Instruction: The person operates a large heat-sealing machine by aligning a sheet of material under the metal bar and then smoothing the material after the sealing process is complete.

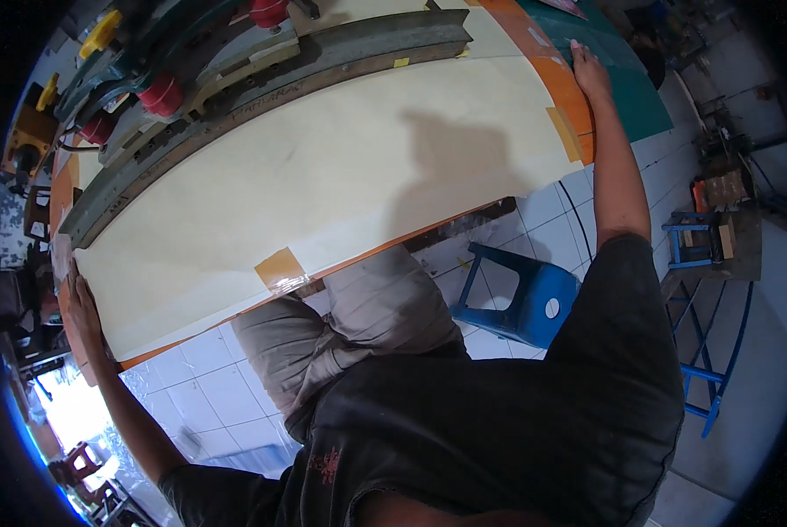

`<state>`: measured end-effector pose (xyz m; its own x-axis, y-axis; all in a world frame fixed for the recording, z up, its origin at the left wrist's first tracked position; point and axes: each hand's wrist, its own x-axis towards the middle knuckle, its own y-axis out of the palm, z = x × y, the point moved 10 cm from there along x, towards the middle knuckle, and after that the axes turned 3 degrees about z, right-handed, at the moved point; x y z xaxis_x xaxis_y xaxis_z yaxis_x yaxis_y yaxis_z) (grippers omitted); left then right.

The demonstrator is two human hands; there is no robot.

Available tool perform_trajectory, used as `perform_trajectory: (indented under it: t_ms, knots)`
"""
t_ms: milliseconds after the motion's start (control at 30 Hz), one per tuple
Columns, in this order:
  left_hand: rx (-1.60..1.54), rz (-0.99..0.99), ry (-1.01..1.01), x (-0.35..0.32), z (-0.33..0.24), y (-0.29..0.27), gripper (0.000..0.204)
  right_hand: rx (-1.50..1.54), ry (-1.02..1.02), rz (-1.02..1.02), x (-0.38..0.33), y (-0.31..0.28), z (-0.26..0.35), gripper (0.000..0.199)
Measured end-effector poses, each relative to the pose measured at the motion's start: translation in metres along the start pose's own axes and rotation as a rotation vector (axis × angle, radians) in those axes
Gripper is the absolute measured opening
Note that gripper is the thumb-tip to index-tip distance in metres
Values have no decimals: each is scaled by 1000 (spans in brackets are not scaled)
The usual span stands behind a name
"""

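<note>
Landmark: long cream paper sheet (323,176) spread over the orange-topped table (578,97).

Labels and tape, placed relative to the sheet:
- Amber tape patch (280,268) on the sheet's near edge, about midway along; roughly square, glossy.
- Tan tape strip (564,133) at the sheet's right end, narrow, running along the end edge onto the orange surface.
- Small yellow tag (401,62) just past the far edge, on the grey metal rail (323,66) that lies along that edge.
- Handwritten marks on the rail; not transcribed.

Beyond the rail: red knobs (161,93) and yellow-capped machine parts (100,33). Green cutting mat (626,75) lies beyond the right end.

Sheet: pale, flat, unprinted, with a dark shadow across its right half.

Left hand (82,307): fingers extended, palm flat on the sheet's left end, grasping nothing.
Right hand (589,75): fingers extended, pressing flat just past the sheet's right end, at the orange–green boundary.

Blue plastic stool (525,299) stands on the tiled floor below the near edge.
</note>
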<state>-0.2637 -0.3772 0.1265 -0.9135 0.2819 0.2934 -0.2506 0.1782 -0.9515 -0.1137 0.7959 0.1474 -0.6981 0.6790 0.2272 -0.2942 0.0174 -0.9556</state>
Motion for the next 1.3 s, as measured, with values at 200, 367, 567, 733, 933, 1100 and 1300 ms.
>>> perform_trajectory:
  t_ms: [200, 367, 567, 733, 933, 1100, 1300]
  knots:
    - [-163, 2, -171, 2, 6, -1, 50, -7, 14, 38, 0, 1, -1, 71]
    - [-182, -23, -204, -2, -6, -8, 48, 41, -59, 14, 1, 0, 1, 69]
    - [-96, -4, -308, -4, -14, -17, 48, 132, -99, 39, 11, 8, -7, 67]
    - [-102, -64, -278, -6, -24, -23, 49, 167, -118, 72, 21, 17, -12, 69]
    - [-65, -60, -305, -8, -30, -25, 50, 63, -114, 45, 27, 17, -20, 77]
    - [-34, -85, -283, -9, -31, -25, 52, 98, -56, 136, 36, 28, -30, 78]
    - [-71, -107, -290, -11, -34, -30, 50, 97, -57, 110, 31, 24, -27, 82]
